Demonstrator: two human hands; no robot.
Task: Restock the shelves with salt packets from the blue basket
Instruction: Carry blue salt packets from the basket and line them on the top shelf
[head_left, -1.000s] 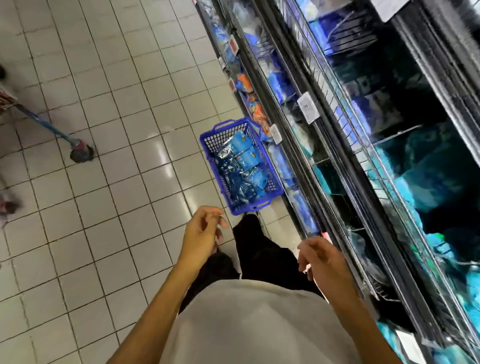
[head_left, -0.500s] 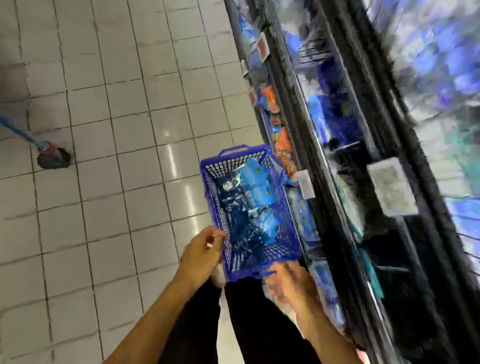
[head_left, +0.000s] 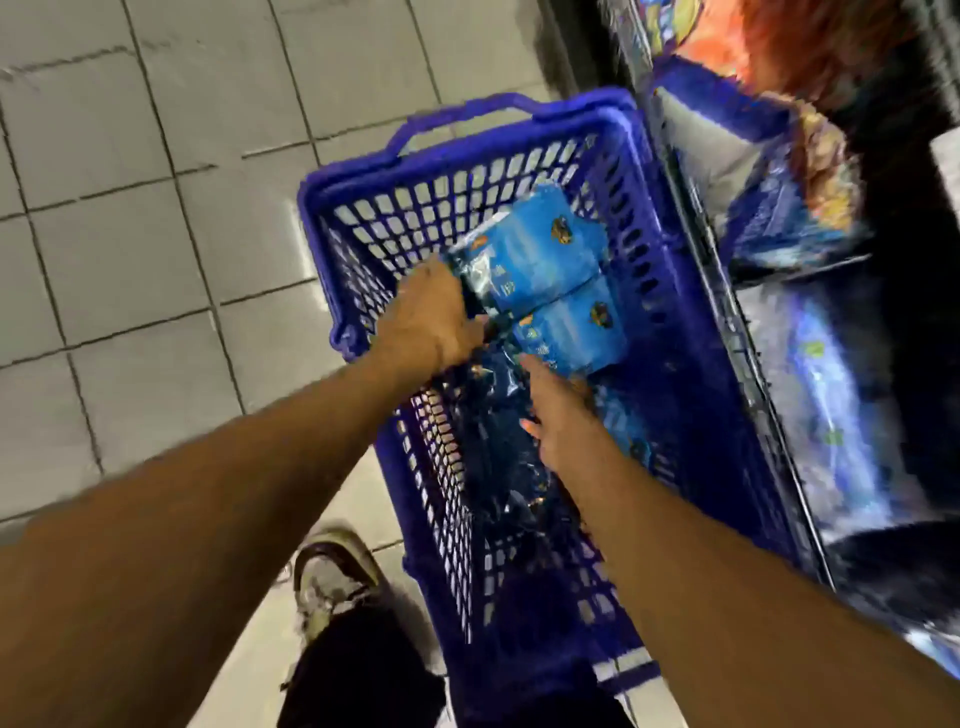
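A: Main object?
B: Blue basket, centre of frame, sitting on the tiled floor. Perforated walls, handle at the top edge. Right side runs just beside the bottom shelf along the right of the frame.

A: Salt packets?
B: Inside the basket. Two light-blue packets side by side in the upper middle, one above the other in frame, each with a small dark emblem. Darker shiny packets fill the lower part of the basket, blurry, can't count them.

A: Left hand?
B: Left hand is centre frame, reaching over the basket's left wall. Fingers curled around the left edge of the upper light-blue packet, gripping it. Fingertips hidden under the wrapper.

A: Right hand?
B: Right hand is just below centre, inside the basket, back of the hand to the camera. Fingers look fairly straight and point at the lower light-blue packet, tips at its lower edge. Can't tell if it's pinching anything; motion blur.

A: Anything else?
B: Shoe at lower centre-left on the floor, dark trouser leg below it. Shelf holds blurred blue packs at right, orange packs at upper right. Both forearms enter from the bottom edge.
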